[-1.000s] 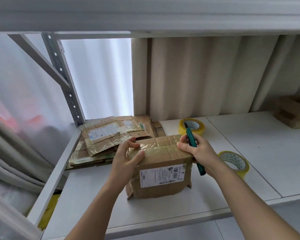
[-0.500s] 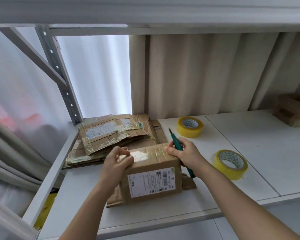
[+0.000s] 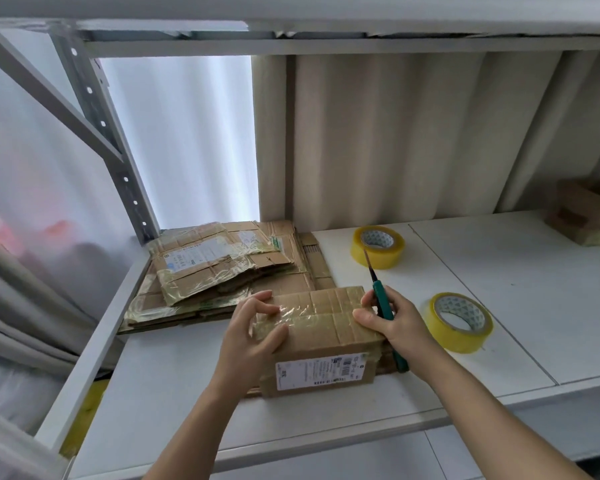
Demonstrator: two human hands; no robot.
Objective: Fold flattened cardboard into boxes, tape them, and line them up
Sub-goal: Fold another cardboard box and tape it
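White shelf board (image 3: 520, 306) of a metal rack, with a beige curtain (image 3: 395, 140) hanging behind it. Perforated grey rack upright (image 3: 118, 168) at back left.

Stack of flattened cardboard (image 3: 229, 275) sits at the back-left corner of the shelf, old tape and shipping labels on the top sheets. Near edge of the stack is just behind the box.

Folded cardboard box (image 3: 323, 344) stands on the shelf near the front edge, roughly centre. Clear tape runs across the top; white shipping label (image 3: 317, 372) on the near face. A loose flap shows at its lower right.

More cardboard boxes (image 3: 586, 216) at the far right back, partly cut off by the frame edge, well apart from the work.

Two yellow tape rolls lying flat: far tape roll (image 3: 378, 247) at back centre, near tape roll (image 3: 458, 322) right of the box, just beside the right hand.

Left hand (image 3: 253, 336) grips the box's top-left edge, thumb on top, fingers curled over the taped corner.

Right hand (image 3: 392, 323) presses fingertips on the box's top-right edge while its fingers are wrapped round a green-handled cutter (image 3: 383, 303). Blade points away toward the far roll; handle end sticks out below the wrist.

Hands apart, one at each end of the box.
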